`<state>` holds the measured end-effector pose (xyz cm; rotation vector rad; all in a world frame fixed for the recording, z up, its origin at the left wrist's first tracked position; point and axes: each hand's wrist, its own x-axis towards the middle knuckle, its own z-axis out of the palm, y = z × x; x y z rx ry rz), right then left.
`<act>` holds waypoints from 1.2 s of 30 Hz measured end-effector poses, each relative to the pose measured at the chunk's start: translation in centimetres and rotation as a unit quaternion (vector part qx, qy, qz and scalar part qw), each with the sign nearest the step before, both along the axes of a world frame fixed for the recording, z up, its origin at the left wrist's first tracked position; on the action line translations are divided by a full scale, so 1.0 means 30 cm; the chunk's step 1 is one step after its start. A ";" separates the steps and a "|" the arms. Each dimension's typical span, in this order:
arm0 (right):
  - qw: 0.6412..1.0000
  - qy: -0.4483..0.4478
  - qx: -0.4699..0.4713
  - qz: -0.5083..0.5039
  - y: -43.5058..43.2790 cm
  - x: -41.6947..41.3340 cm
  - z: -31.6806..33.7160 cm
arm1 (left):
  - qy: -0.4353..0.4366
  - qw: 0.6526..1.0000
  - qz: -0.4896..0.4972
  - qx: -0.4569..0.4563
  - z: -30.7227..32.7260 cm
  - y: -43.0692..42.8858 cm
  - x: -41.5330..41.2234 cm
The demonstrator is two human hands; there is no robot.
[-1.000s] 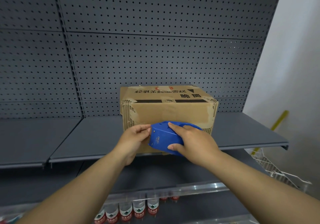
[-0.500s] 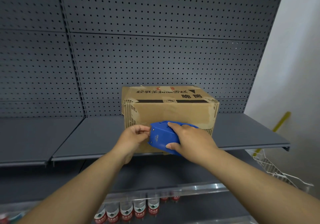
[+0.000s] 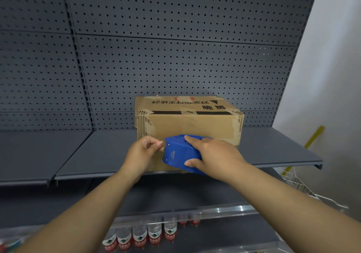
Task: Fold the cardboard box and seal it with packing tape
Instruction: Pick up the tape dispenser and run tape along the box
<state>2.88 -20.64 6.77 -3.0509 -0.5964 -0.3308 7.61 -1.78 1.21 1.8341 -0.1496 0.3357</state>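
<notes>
Sealing underway: my right hand point(image 3: 213, 156) grips the tape dispenser point(image 3: 180, 155) mid-frame against the cardboard box point(image 3: 191, 123); my left hand point(image 3: 143, 152) pinches the tape's end. Next, probably stick it down.

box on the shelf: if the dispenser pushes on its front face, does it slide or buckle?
The box probably slides back if empty: nothing braces it, and the shelf looks smooth. Its left corner is torn and ragged with old tape scars, so the worn board may dent under the dispenser. Tipping seems unlikely, since it sits wide and low. Weight cannot be told.
</notes>
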 end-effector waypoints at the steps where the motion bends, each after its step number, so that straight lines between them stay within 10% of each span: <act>1: 1.000 -0.001 0.001 0.001 0.001 -0.001 -0.001 | -0.002 1.000 0.000 -0.004 -0.001 0.001 -0.003; 36: 0.998 -0.041 -0.005 -0.052 0.111 0.044 -0.033 | 0.005 0.987 0.067 -0.143 -0.072 0.157 0.023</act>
